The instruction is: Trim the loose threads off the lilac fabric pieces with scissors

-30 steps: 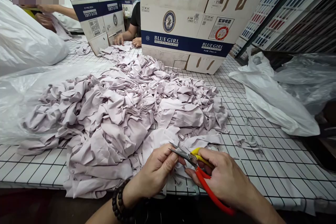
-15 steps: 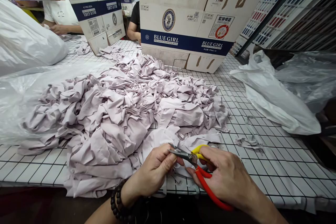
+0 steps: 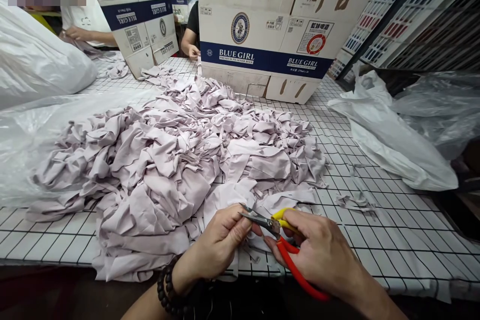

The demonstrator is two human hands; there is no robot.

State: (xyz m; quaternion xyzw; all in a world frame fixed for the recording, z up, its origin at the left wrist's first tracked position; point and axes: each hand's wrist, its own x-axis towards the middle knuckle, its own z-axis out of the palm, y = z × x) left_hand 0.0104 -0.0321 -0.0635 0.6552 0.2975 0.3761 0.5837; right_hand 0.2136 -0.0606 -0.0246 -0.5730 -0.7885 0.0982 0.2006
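Observation:
My right hand [image 3: 322, 250] grips a pair of scissors [image 3: 275, 225] with one yellow and one red handle. The blades point left, slightly parted, their tips at the fingertips of my left hand [image 3: 225, 240]. Thumb and finger of that hand are pinched on the edge of a pale mauve fabric piece [image 3: 238, 255], most of which the hand hides. Dark beads circle my left wrist. Just beyond both hands lies a large heap of crumpled pale mauve fabric pieces [image 3: 161, 155].
Cardboard boxes [image 3: 258, 20] stand across the table's far side. Clear plastic sheeting [image 3: 22, 150] and a white bag [image 3: 37, 50] lie left; another white bag [image 3: 397, 135] is right. Fabric scraps [image 3: 356, 202] lie on the grid-patterned tablecloth [image 3: 397, 240]. Two other people's hands [image 3: 193, 52] show behind.
My hands and the scissors have hardly moved; the scissors sit slightly further left. Behind the boxes, a co-worker's hand has come into view, and another co-worker's hands have shifted.

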